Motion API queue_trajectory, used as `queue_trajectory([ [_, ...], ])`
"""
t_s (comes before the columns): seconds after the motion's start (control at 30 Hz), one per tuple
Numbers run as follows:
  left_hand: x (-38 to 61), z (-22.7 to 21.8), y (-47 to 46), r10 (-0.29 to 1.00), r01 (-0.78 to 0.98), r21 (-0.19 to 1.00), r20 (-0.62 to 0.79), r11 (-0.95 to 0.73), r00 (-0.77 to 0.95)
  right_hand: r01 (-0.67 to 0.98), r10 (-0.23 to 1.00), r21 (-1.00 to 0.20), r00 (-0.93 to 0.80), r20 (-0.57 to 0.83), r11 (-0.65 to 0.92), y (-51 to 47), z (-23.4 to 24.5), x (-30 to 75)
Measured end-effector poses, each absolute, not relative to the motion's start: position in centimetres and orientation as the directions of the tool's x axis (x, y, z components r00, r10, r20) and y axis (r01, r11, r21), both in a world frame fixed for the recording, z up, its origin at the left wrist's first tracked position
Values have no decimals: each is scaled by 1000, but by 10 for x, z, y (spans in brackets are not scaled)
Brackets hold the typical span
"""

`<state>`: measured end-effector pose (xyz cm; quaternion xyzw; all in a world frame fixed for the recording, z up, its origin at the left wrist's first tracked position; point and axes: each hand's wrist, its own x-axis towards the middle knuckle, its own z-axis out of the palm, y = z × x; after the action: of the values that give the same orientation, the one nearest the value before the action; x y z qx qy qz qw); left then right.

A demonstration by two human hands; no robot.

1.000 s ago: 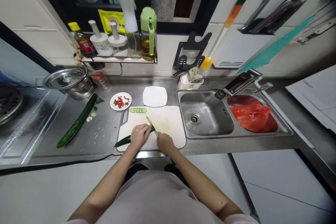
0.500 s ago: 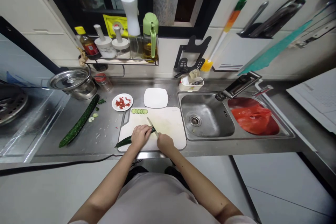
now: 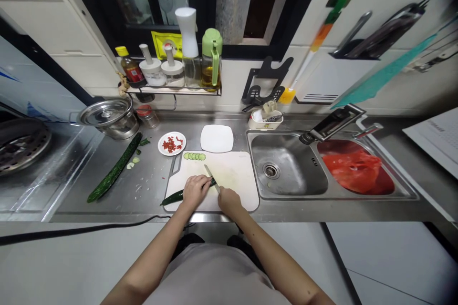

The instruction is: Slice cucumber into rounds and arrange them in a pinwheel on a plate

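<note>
My left hand [image 3: 196,189] is closed over a dark green cucumber [image 3: 174,198] lying slantwise on the white cutting board [image 3: 239,178]. Wrapped round the handle of a knife [image 3: 210,172] is my right hand [image 3: 229,201]; the handle itself is hidden in the fist. The blade crosses the cucumber's right end, just beside my left fingers. Whether it has cut in, I cannot tell. A row of overlapping cucumber slices [image 3: 194,156] lies at the board's upper left. Left of the board, on the steel counter, rests a longer whole cucumber [image 3: 114,171].
Behind the board are a plate of chopped red pieces [image 3: 172,144] and a white square plate [image 3: 216,138]. Garlic cloves [image 3: 130,165] lie on the left. A sink [image 3: 286,167] adjoins on the right, with a red plastic bag [image 3: 352,171] in its second basin. A steel pot [image 3: 109,116] stands back left.
The whole view has shifted slightly as the head moved, so everything sits a little lower and further right. Hands, knife and cucumber keep nearly the same places on the board.
</note>
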<state>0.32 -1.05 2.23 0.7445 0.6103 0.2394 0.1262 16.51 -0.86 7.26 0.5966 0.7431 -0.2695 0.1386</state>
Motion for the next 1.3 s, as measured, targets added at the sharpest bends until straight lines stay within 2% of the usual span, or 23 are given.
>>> queue_trajectory([
  [0.4, 3, 22, -11, 966, 845, 482, 216, -231, 141, 956, 827, -246, -267, -494, 161, 4, 70, 154],
  [0.87, 3, 24, -10, 968, 851, 474, 205, -225, 142, 970, 819, -209, -221, -529, 126, -27, 69, 176],
  [1.3, 2, 23, -11, 969, 852, 474, 204, -224, 142, 955, 836, -270, -247, -491, 123, 2, 68, 160],
])
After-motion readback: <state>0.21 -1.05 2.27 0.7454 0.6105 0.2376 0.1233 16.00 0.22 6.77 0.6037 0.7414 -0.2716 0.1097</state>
